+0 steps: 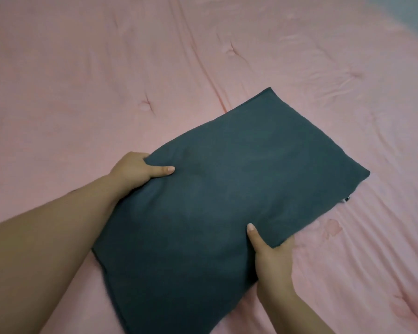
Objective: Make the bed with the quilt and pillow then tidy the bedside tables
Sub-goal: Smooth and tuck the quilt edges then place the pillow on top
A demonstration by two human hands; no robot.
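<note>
A dark blue-grey pillow point(210, 201) lies at a slant over the pink quilt point(106, 80), which covers the whole bed. My left hand point(138, 171) grips the pillow's left edge, thumb on top and fingers hidden beneath. My right hand point(270, 259) grips the right edge the same way, thumb flat on the fabric. The pillow's far corner points up and to the right. Whether the pillow rests on the quilt or hangs just above it is unclear.
The quilt shows creases and small tufted dimples. A pale blue-grey strip point(415, 13) shows past the quilt at the top right corner. No bedside table is in view.
</note>
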